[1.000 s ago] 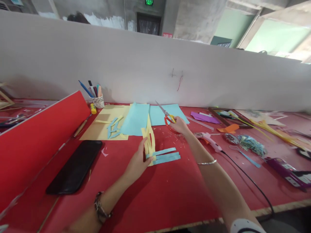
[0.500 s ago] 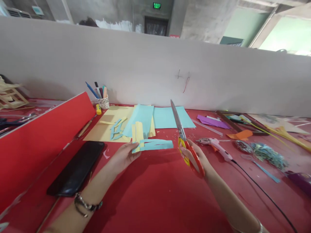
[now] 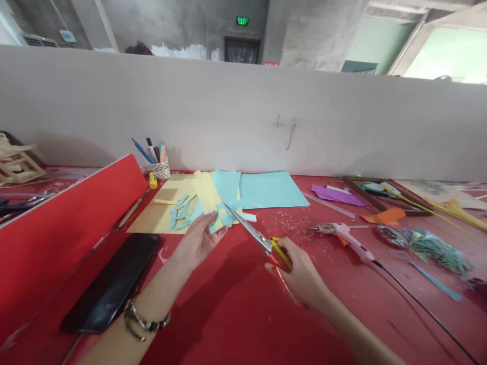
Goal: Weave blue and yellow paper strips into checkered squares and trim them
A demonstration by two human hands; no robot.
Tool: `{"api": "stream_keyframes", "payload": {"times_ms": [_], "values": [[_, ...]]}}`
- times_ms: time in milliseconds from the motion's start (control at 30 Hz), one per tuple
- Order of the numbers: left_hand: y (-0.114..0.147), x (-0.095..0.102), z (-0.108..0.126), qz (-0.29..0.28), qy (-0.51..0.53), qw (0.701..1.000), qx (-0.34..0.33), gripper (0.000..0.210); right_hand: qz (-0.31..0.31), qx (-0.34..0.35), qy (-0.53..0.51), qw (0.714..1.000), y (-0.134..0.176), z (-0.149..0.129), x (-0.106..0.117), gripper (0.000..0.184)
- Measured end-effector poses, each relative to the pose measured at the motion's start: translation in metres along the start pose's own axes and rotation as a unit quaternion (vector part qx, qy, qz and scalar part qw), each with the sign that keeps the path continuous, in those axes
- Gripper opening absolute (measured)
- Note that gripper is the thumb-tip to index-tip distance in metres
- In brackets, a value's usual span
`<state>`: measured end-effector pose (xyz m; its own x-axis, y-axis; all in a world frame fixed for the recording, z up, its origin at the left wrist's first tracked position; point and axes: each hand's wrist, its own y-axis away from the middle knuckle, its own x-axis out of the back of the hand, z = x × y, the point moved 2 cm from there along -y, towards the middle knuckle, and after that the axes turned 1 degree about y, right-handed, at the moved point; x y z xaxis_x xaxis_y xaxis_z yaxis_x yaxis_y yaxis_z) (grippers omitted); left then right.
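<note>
My left hand (image 3: 201, 237) pinches a small woven piece of yellow and light blue paper strips (image 3: 222, 215), held above the table. My right hand (image 3: 299, 268) grips a pair of scissors (image 3: 262, 241) by red and yellow handles. The blades point up and to the left, their tip at the woven paper; whether they touch it I cannot tell. Behind the woven piece lie light blue paper sheets (image 3: 276, 190) and a yellow sheet (image 3: 152, 218). Cut blue and yellow scraps (image 3: 180, 212) rest on the yellow sheet.
To the left are a black phone (image 3: 112, 281), an upright red board (image 3: 72, 238) and a pen cup (image 3: 162, 170). At right lie a pink glue gun (image 3: 350, 241) with its cord, purple paper (image 3: 337, 195), an orange scrap (image 3: 384, 216) and a yarn bundle (image 3: 433, 248). A white partition (image 3: 213, 116) stands behind.
The scissors have swung left and lowered from near upright, bringing their tip to the woven paper. The woven piece has turned in my left hand. The view has tilted slightly upward.
</note>
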<state>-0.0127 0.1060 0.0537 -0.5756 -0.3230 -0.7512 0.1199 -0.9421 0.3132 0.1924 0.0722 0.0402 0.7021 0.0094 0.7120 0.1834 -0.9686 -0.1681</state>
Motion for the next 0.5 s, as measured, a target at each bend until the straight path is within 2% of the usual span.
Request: {"api": "stream_keyframes", "payload": {"times_ms": [167, 400, 500], "values": [[0.007, 0.017, -0.004, 0.019, -0.008, 0.999, 0.040, 0.027, -0.010, 0.014, 0.033, 0.999, 0.000, 0.006, -0.007, 0.023], [0.001, 0.019, -0.003, 0.037, 0.031, 0.997, 0.053, 0.022, 0.029, 0.121, 0.100, 0.987, 0.001, 0.017, -0.006, 0.018], [-0.001, 0.020, -0.004, 0.041, 0.042, 0.997, 0.050, 0.023, 0.037, 0.135, 0.127, 0.982, 0.000, 0.016, -0.002, 0.020]]}}
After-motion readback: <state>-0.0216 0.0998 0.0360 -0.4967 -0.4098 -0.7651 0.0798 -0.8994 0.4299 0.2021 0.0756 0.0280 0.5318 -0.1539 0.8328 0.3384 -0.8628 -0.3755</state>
